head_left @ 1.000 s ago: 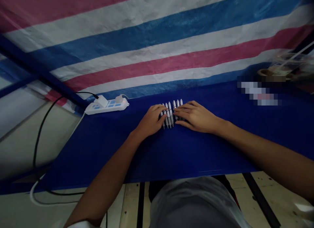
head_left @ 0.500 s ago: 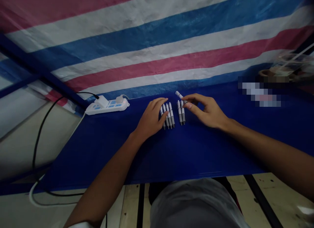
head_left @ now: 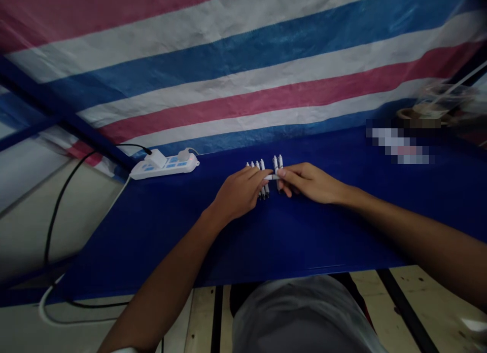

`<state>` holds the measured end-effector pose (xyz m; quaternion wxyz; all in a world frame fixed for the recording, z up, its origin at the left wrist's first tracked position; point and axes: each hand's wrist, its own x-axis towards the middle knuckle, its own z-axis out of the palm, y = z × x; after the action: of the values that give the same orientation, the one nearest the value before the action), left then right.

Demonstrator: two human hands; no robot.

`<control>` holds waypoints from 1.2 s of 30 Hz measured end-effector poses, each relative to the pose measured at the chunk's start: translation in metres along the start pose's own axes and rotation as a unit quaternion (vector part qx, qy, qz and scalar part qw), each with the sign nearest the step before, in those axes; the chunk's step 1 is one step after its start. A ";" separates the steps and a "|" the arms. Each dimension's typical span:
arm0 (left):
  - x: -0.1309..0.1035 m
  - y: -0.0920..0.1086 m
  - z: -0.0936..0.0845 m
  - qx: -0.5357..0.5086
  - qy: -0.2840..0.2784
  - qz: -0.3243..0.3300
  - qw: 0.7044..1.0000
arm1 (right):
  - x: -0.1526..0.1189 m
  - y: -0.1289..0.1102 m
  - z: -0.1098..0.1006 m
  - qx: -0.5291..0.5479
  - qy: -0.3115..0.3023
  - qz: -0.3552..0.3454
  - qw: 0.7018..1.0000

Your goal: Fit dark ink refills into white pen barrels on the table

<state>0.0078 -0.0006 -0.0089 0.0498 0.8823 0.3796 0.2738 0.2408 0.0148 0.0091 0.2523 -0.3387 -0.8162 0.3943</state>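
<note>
Left hand (head_left: 240,191): fingers closed on one end of the held pen (head_left: 272,177)
Four pens (head_left: 262,183): on the table (head_left: 304,231), partly under the left fingers
Held pen: sideways between both hands' fingers
Two pens (head_left: 277,163): just beside the right fingertips
Right hand (head_left: 310,183): fingers pinching its other end

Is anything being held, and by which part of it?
Yes: a slim white pen, pinched near one end by the bare right hand. The bare left hand has its fingers at the other end; whether they grip it cannot be told.
</note>
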 end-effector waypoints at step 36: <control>0.006 0.013 -0.013 0.079 -0.126 -0.112 0.983 | 0.003 0.015 0.003 -0.102 0.096 -0.107 0.984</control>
<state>0.0128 -0.0074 0.0082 0.0582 0.8629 0.4870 0.1222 0.2420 0.0223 -0.0041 0.3341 -0.3095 -0.8557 0.2458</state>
